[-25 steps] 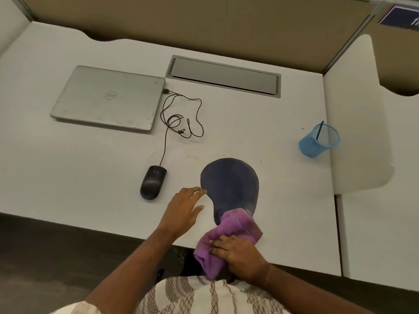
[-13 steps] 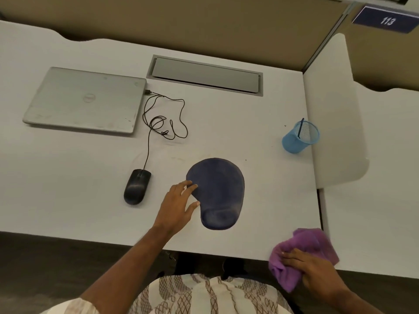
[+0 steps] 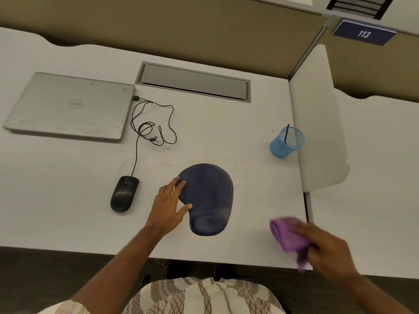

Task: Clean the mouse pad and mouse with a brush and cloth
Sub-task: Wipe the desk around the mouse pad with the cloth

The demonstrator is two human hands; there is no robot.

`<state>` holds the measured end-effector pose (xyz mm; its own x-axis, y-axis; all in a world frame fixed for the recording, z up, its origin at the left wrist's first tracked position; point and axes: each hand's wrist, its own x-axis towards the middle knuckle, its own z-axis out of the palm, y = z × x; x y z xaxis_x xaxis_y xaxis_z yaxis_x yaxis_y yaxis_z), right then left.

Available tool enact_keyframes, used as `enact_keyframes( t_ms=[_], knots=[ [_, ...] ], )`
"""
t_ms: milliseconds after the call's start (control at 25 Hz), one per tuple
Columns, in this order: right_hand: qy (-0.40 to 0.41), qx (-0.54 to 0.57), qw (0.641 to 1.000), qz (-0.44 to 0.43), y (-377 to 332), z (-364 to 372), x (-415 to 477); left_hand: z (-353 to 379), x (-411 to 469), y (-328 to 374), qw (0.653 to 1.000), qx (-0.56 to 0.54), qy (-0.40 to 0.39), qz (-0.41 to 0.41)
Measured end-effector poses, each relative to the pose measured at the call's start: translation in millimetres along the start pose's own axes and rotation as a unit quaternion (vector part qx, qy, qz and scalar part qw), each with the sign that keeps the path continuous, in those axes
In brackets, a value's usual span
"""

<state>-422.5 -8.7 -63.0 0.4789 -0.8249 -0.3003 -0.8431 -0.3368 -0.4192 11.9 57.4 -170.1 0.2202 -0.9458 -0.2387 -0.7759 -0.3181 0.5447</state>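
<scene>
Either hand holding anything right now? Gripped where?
Right hand grips the bunched purple cloth at its near end; exact grip is blurred. Left hand holds nothing, straight fingers resting on the mouse pad edge.

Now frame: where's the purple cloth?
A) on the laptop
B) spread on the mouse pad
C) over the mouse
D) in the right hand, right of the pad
D: the right hand grips the cloth over the desk, to the right of the pad and apart from it.

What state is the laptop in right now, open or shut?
Shut. The laptop lies flat on the desk with its lid down, logo facing up, no screen or keyboard showing.
</scene>
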Motion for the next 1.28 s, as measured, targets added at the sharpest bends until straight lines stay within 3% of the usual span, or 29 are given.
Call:
enact_keyframes(
  t_ms=[120,280,400,640,840,1040,1280],
  knots=[
    [0.090,0.054,0.993,-0.049,-55,9,98,-1,3,1,1.000,0.023,-0.012,-0.012],
    [0.067,0.059,0.996,-0.003,-104,40,194,0,4,4,0.999,0.033,-0.017,-0.031],
    [0.016,0.045,0.999,0.023,-111,64,213,0,3,4,0.998,0.040,-0.024,-0.031],
    [0.031,0.075,0.997,0.008,-93,84,173,3,3,7,0.998,0.049,-0.022,-0.039],
    [-0.041,0.106,0.992,-0.046,-76,103,108,3,4,7,0.998,0.047,-0.018,-0.034],
    [-0.114,-0.044,0.984,-0.129,-31,98,55,3,4,7,0.999,0.037,-0.022,-0.034],
    [-0.137,-0.109,0.979,-0.101,21,83,-13,2,4,5,0.999,0.023,-0.018,-0.029]
  ],
)
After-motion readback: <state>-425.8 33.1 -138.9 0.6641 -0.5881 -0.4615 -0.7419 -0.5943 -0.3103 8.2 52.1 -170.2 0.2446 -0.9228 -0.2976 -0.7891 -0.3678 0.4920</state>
